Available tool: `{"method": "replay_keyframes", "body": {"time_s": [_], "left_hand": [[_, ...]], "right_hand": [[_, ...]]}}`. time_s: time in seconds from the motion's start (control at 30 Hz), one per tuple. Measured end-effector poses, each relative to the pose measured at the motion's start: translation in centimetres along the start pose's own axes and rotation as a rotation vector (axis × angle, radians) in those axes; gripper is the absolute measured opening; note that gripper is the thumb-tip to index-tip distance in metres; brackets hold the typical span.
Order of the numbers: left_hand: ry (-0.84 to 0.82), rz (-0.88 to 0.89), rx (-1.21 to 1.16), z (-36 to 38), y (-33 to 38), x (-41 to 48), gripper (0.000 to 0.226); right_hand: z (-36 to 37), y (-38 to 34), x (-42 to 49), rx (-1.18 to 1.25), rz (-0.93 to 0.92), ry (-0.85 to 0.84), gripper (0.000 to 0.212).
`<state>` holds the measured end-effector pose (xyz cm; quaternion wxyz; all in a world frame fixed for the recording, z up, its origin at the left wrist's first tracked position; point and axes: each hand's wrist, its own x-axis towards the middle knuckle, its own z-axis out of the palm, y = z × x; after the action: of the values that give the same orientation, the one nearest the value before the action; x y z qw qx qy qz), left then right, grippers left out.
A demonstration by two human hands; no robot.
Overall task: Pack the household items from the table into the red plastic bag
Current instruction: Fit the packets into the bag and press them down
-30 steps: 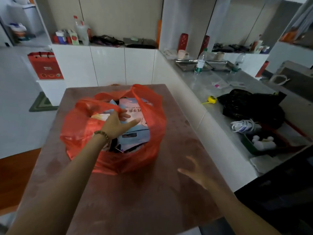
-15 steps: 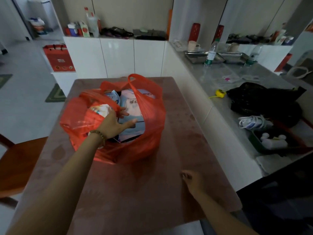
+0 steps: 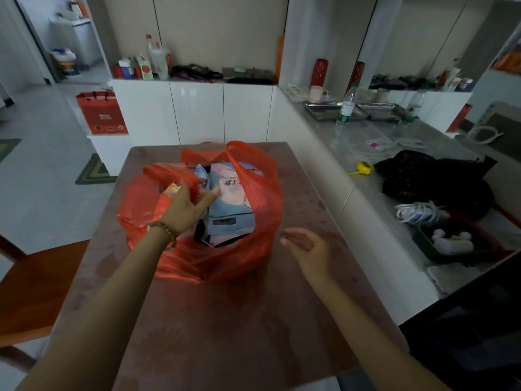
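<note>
The red plastic bag (image 3: 262,193) stands open in the middle of the brown table (image 3: 225,334). Inside it lies a pale blue and pink package (image 3: 228,198) with darker items below. My left hand (image 3: 186,210) reaches in at the bag's left rim. Its fingers curl at the red plastic there and its thumb stretches toward the package. My right hand (image 3: 310,246) hovers just right of the bag, a little above the table, fingers relaxed and palm turned toward the bag, holding nothing.
A wooden chair (image 3: 36,283) stands at the table's left. The grey counter on the right carries a black bag (image 3: 434,182), a yellow tape measure (image 3: 365,167), a white cable (image 3: 417,213), a green tray (image 3: 423,244) and a water bottle (image 3: 346,105).
My right hand rose from the table's near edge and moved up beside the bag's right side. My left hand stayed in the bag, shifting slightly toward its left rim.
</note>
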<state>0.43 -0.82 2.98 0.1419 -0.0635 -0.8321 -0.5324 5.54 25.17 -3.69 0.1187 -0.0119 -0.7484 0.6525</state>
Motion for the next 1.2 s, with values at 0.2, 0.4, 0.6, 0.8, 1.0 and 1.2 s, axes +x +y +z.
{"method": "replay_keyframes", "body": {"time_s": [0.2,0.4,0.6,0.8,1.0,1.2], "left_hand": [[0.021,-0.108,-0.161,-5.3,1.3,2.2,0.034],[0.120,0.013,-0.115,-11.1,1.3,3.7,0.023],[0.077,0.103,-0.011,-13.8,1.3,4.3,0.018],[0.163,0.143,0.095,-13.7,2.2,5.9,0.024],[0.118,0.134,0.028,-13.9,2.6,7.3,0.018],[0.101,0.128,-0.096,-15.2,3.4,9.6,0.027]], "right_hand": [[6.0,-8.1,1.5,-0.011,-0.332,-0.077,0.024],[13.4,-9.2,5.6,-0.373,-0.371,-0.185,0.019],[14.6,-12.1,7.6,-0.379,-0.484,-0.014,0.014],[14.5,-12.5,9.1,-0.660,-0.277,0.100,0.061],[15.1,-14.2,10.2,-0.424,-0.039,-0.221,0.022],[14.2,-22.0,13.0,-0.063,-0.008,-0.066,0.010]]}}
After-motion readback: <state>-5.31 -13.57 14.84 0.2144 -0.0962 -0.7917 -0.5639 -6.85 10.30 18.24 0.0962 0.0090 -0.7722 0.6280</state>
